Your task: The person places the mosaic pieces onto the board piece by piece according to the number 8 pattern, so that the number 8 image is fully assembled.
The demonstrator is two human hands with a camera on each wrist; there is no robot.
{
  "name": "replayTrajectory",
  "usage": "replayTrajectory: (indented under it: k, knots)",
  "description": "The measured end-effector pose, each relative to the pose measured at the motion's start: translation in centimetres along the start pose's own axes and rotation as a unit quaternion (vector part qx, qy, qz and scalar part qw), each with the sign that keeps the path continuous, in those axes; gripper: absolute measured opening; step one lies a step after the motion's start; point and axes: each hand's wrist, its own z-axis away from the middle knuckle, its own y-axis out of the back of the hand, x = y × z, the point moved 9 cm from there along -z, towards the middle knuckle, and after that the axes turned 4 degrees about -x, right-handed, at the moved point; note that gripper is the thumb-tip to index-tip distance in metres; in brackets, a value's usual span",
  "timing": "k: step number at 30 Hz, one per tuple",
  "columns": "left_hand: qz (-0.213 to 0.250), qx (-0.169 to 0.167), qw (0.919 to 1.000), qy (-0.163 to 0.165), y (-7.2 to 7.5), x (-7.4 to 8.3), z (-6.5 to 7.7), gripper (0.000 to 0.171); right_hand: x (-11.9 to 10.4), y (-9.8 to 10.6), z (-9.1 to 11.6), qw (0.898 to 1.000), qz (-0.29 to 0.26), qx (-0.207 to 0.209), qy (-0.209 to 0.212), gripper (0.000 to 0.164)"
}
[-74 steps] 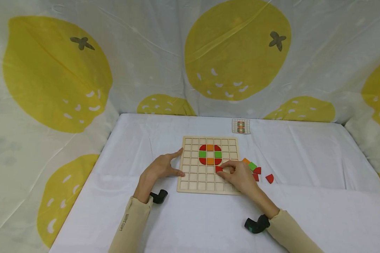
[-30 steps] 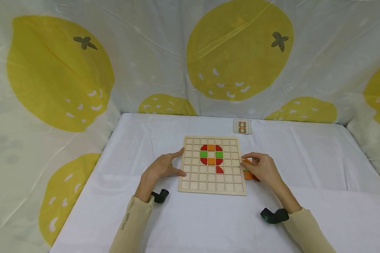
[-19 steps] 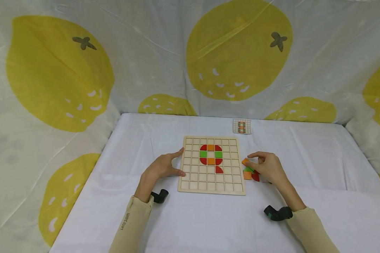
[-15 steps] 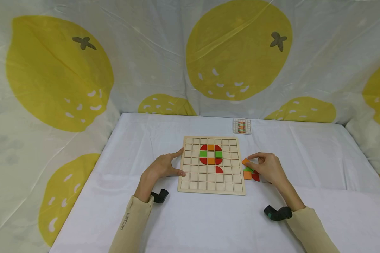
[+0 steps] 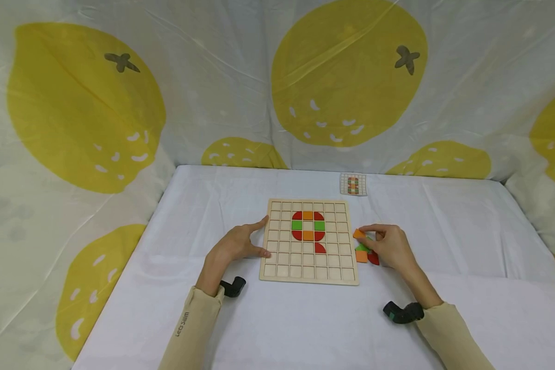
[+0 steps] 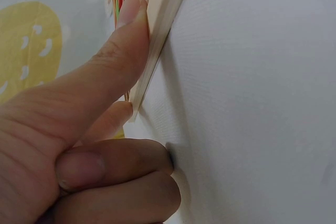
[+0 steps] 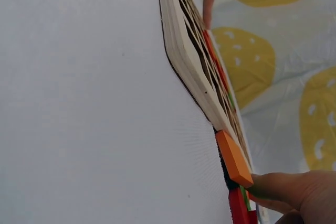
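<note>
A wooden grid board (image 5: 283,271) lies on the cloth, with red, orange and green tiles set as a ring and a red quarter-round tile (image 5: 320,248) below it. The left hand (image 5: 235,244) touches the board's left edge with spread thumb and index finger; its thumb (image 6: 113,56) lies on the rim while other fingers curl beside it. Just past the right edge, the right hand (image 5: 390,246) pinches an orange tile (image 5: 357,233) between thumb and index finger. Below it are a green tile (image 5: 363,247), another orange tile (image 5: 361,256) and a red tile (image 5: 373,257), partly covered by the hand.
A small pattern card (image 5: 353,184) lies at the back of the white-covered table (image 5: 287,329), showing a red, orange and green figure on a grid. A lemon-print curtain (image 5: 240,77) stands behind and beside the table. Black mounts are worn on both wrists.
The right hand let go of the red quarter-round tile on the board, then moved right to the loose tiles and took hold of an orange one. The left hand stays at the board's edge.
</note>
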Motion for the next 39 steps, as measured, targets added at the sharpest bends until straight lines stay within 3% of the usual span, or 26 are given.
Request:
replayTrajectory:
  k: [24, 39]
  knots:
    - [0.01, -0.004, 0.9999, 0.002, -0.09, -0.11, -0.17, 0.105, 0.18, 0.36, -0.15, 1.0, 0.014, 0.011, 0.003, 0.035]
    - [0.004, -0.003, 0.9999, -0.01, -0.01, -0.08, -0.13, 0.104, -0.47, 0.71, -0.19, 0.998, 0.012, 0.049, 0.036, 0.031]
